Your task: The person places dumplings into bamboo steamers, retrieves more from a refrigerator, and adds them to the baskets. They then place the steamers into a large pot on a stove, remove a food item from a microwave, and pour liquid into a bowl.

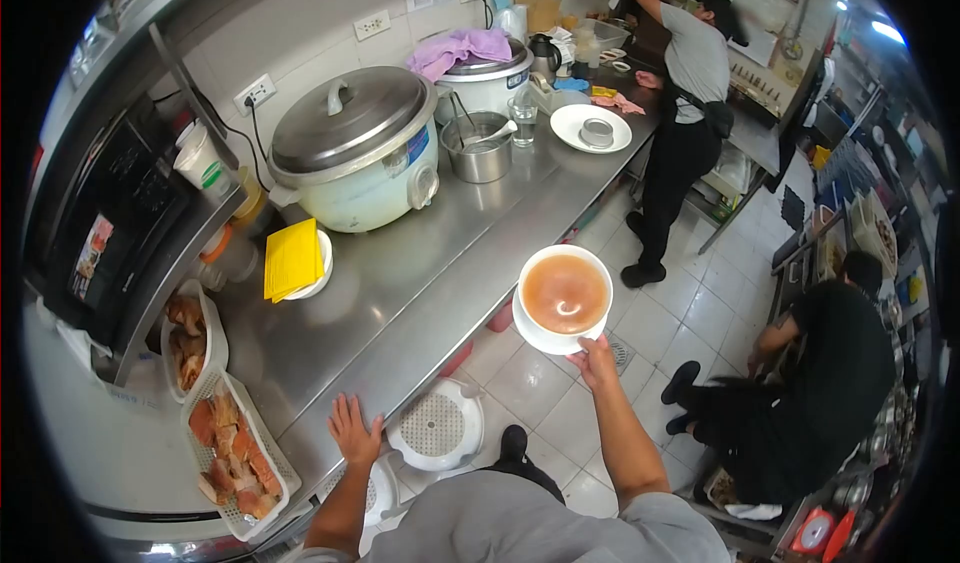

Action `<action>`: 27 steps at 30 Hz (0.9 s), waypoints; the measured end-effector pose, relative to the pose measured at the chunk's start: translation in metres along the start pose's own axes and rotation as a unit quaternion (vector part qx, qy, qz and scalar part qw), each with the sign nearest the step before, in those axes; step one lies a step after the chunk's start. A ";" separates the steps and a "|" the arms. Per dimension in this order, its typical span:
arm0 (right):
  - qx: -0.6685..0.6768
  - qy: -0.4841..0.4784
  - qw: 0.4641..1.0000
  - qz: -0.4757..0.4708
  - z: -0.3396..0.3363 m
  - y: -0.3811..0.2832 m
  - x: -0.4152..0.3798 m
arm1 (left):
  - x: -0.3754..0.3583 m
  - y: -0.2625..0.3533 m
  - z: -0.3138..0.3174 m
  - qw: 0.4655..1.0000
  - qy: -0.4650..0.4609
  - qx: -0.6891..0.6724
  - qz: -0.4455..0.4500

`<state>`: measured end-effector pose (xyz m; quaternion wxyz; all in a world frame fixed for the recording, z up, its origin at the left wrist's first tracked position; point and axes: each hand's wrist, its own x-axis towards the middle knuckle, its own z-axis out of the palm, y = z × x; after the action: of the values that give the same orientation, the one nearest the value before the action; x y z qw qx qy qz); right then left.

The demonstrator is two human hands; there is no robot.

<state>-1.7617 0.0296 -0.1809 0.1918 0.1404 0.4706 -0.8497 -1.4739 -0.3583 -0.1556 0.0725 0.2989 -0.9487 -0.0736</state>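
Note:
My right hand (pixel 597 360) grips the rim of a white saucer (pixel 545 340), held out over the floor beside the counter. On the saucer stands a white bowl (pixel 565 290) filled with orange-brown soup, a light glinting on its surface. My left hand (pixel 354 429) lies with fingers spread at the front edge of the steel counter (pixel 400 283) and holds nothing. Left of that hand, a white plastic basket (pixel 285 473) contains several pieces of browned meat. Another white basket (pixel 222 333) of meat sits just behind it.
A large rice cooker (pixel 370 188), a second cooker (pixel 462 88) under a purple cloth, a steel pot (pixel 478 166) and a white plate (pixel 565 128) line the counter. White stools (pixel 437 428) stand below. One person (pixel 690 83) works ahead, another (pixel 830 363) bends at right.

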 end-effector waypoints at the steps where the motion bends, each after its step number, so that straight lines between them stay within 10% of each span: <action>1: 0.002 0.001 1.000 -0.002 0.003 -0.010 0.017 | 0.002 0.002 0.001 1.000 -0.013 0.010 -0.008; 27: 0.035 0.027 0.998 -0.032 0.037 -0.097 0.258 | 0.009 0.019 -0.003 0.999 -0.012 0.041 -0.023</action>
<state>-2.0366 -0.0055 -0.1975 0.1462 0.1549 0.4496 -0.8675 -1.4912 -0.3484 -0.1480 0.0475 0.3229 -0.9444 -0.0397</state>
